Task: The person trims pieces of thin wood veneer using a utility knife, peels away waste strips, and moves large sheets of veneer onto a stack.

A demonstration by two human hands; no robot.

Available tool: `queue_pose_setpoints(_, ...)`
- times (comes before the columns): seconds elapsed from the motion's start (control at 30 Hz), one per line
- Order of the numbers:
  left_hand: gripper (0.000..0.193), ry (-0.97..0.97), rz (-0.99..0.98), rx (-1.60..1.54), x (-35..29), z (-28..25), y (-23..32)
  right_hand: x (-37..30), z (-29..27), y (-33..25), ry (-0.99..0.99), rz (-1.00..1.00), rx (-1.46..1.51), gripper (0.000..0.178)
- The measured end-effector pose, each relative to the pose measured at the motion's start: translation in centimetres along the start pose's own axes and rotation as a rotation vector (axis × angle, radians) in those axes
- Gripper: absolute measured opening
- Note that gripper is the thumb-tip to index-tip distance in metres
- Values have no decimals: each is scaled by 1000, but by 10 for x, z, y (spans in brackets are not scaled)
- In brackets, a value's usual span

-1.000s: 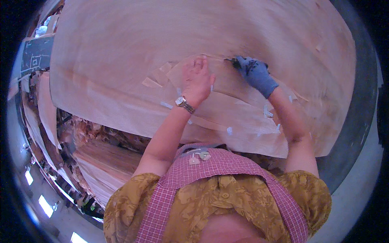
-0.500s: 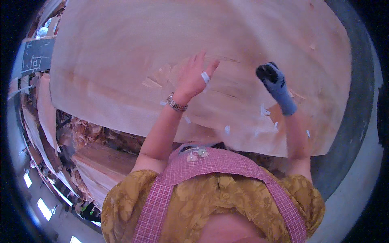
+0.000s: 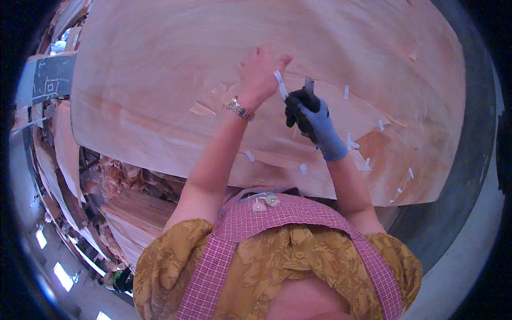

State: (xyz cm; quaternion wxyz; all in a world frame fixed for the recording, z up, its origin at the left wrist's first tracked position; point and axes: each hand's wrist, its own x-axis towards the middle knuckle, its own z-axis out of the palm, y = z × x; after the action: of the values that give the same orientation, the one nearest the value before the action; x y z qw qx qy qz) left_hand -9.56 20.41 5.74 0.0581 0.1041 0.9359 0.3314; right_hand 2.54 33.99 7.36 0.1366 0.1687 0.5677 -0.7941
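Observation:
A large sheet of wood veneer (image 3: 176, 64) lies spread before me. My left hand (image 3: 261, 74), bare and with a metal watch at its wrist, is over the sheet with its fingers spread, slightly blurred. Beside its thumb side stands a short white strip of tape (image 3: 281, 85), whose lower end meets the fingertips of my right hand (image 3: 309, 117). That hand wears a blue-grey glove with black fingers, closed in a pinch on the strip. A small grey piece sticks up from the glove; I cannot make out what it is.
Several white tape bits (image 3: 346, 92) stick to the sheet. Thin veneer scraps (image 3: 213, 98) and a darker patch (image 3: 370, 149) show on it. Stacked, ragged veneer (image 3: 138, 213) lies below its left edge. A dark board with chalk marks (image 3: 53, 77) is at far left.
My right hand has moved left to beside my left hand and now pinches the tape strip that was on the left hand. My left hand has shifted slightly up and right.

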Motion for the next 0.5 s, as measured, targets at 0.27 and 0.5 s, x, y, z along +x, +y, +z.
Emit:
queue_pose_setpoints(0.27,46,184,248,402,-2,5,-67,77,-9,57,227,132,-67,19)
queue_pose_setpoints(0.5,48,-44,656,375,-38,23,-85,65,-6,52,183,151,8,19)
